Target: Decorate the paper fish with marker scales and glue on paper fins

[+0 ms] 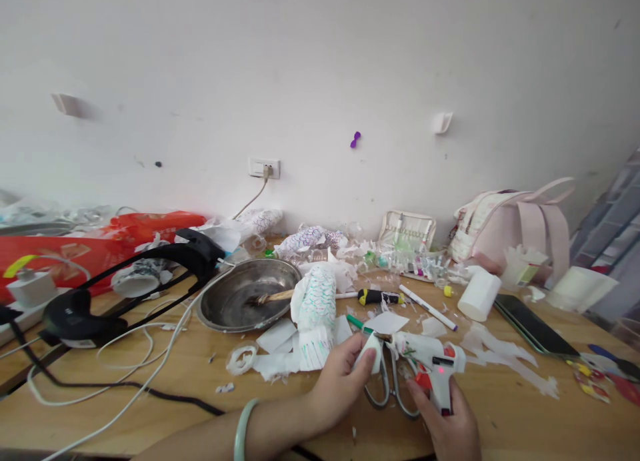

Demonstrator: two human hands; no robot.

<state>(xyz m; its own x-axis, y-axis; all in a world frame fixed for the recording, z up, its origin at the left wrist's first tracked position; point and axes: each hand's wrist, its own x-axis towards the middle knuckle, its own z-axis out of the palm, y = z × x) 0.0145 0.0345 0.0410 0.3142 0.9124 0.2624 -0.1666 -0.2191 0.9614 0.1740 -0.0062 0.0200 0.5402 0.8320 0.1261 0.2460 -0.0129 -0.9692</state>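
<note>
My left hand (345,381), with a pale green bangle on its wrist, pinches a small piece of white paper (370,354). In my right hand (450,421) is a white hot glue gun (430,361) with a red trigger and a lit red light. Its nozzle points left and touches or nearly touches the paper. Grey-handled scissors (397,394) lie on the table beneath the paper and the gun. A white paper shape with green scale marks (317,304) sits behind my left hand, among loose paper pieces.
A metal bowl (240,294) holding a brush stands left of centre. Black headgear (80,318) and cables lie at the left. A paper roll (479,294), a phone (535,324) and a pink backpack (510,231) are on the right. A marker (427,306) lies behind the gun.
</note>
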